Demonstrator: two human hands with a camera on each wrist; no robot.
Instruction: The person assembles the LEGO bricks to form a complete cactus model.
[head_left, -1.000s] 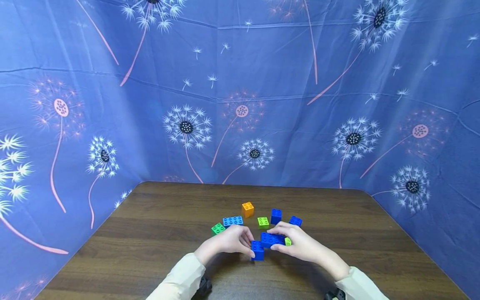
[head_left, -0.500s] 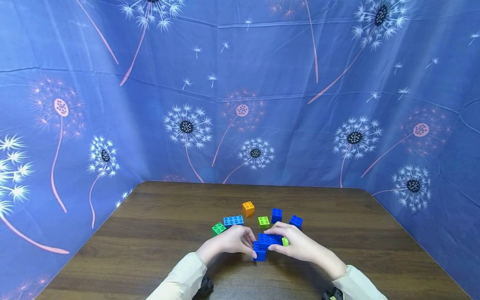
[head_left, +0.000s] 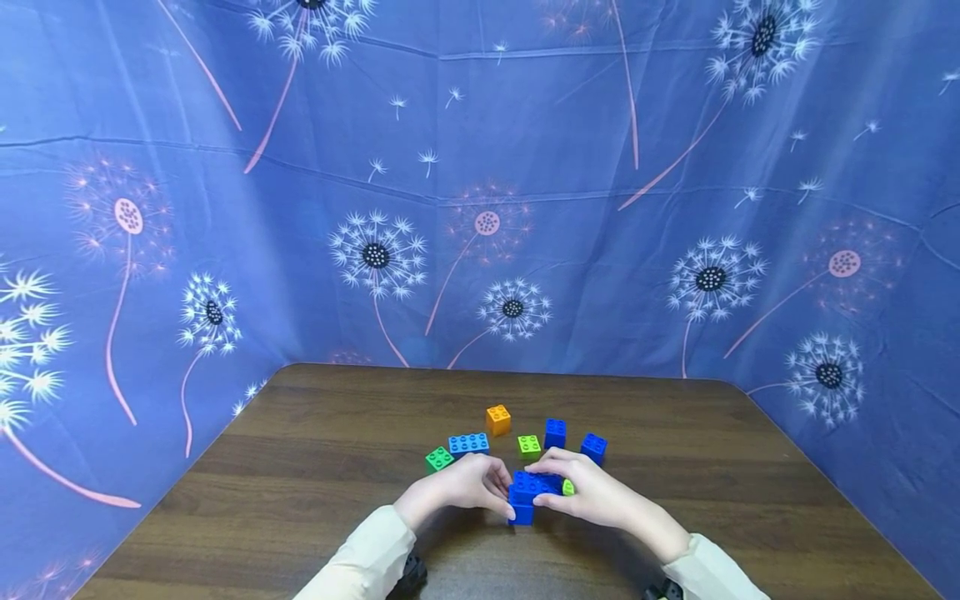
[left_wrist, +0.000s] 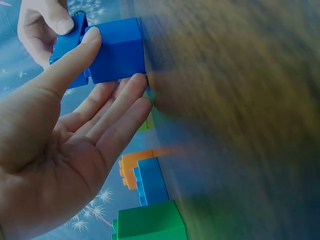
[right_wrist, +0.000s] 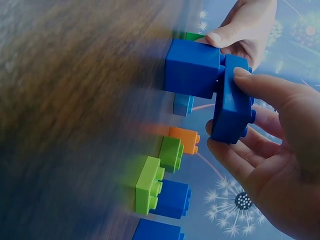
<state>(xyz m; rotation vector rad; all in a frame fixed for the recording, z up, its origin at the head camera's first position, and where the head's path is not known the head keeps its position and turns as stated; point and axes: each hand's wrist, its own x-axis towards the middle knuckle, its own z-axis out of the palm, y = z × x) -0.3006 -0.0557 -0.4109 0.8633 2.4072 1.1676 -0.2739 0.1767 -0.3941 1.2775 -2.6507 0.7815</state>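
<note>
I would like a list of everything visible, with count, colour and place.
Boxy brick: 1, blue, front
Long brick: 1, blue, partly above it
Loose bricks: 2, blue, right
Small bricks: 2, lime, middle
Square brick: 1, green, leftmost
Oblong brick: 1, light blue, left
Rear brick: 1, orange, centre
Table: 1, brown, underneath
Backdrop: 1, patterned blue, behind
Sleeves: 2, cream, forearms
Wrist devices: 2, black, bottom edge
Left hand: 1, bare, pinching boxy brick
Right hand: 1, bare, gripping long brick
</note>
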